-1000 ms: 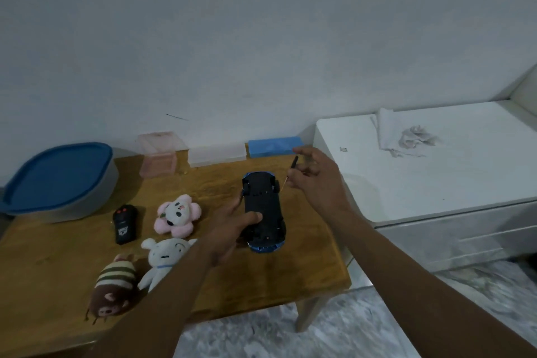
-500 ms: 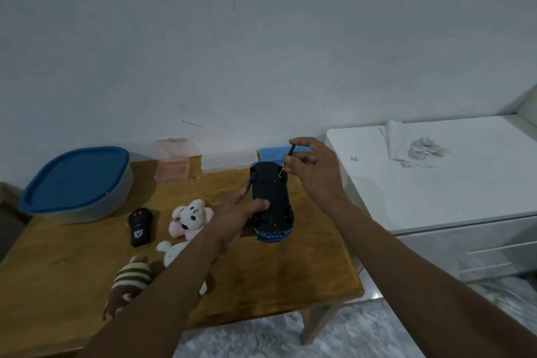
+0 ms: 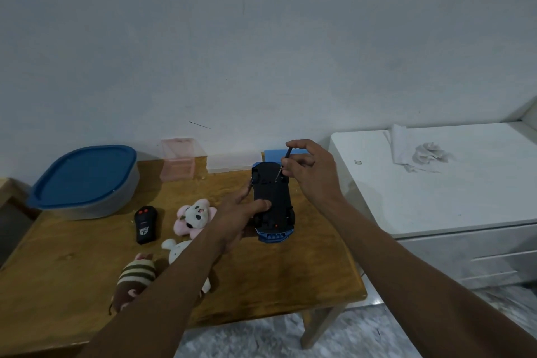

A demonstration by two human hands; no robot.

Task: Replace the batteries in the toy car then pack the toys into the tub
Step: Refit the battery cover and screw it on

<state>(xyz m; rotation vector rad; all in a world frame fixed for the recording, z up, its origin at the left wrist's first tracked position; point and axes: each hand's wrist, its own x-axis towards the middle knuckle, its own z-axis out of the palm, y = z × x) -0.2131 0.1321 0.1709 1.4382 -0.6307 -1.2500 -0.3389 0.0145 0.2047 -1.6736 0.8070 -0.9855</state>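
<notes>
Two grips: left grip (image 3: 236, 216) holds upturned toy car (image 3: 273, 193), right grip (image 3: 311, 173) pinches screwdriver (image 3: 286, 159) onto its underside.

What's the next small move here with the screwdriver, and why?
Probably turn the screwdriver to back out a screw, if its tip is seated. The right hand pinches it with the tip down on the black underside of the toy car, which lies wheels up, gripped by the left hand. No battery cover looks open yet, and the tub has its lid on.
</notes>
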